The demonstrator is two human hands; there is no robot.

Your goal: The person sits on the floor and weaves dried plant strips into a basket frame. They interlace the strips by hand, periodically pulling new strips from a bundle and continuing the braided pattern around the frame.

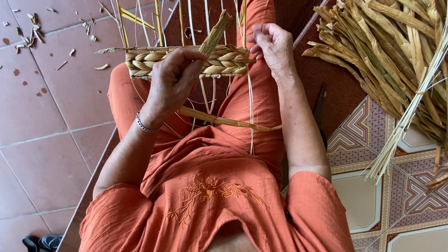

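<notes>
A narrow band of plaited pale straw [226,61] lies across my lap, over my orange trousers, with thin upright stakes [161,14] rising from it. My left hand [173,82] grips the band's middle from the front, thumb pressed on the weave, beside a thick twisted straw strand [215,34] that sticks up. My right hand [271,45] pinches a thin pale strand [248,99] at the band's right end. Another twisted strand [224,121] trails loose below the band across my thigh.
A big bundle of dried straw and thin reeds [405,58] lies on the patterned tile floor [409,217] to my right. Dark scissors [320,112] rest by my right forearm. Straw scraps [31,30] litter the red tiles at left.
</notes>
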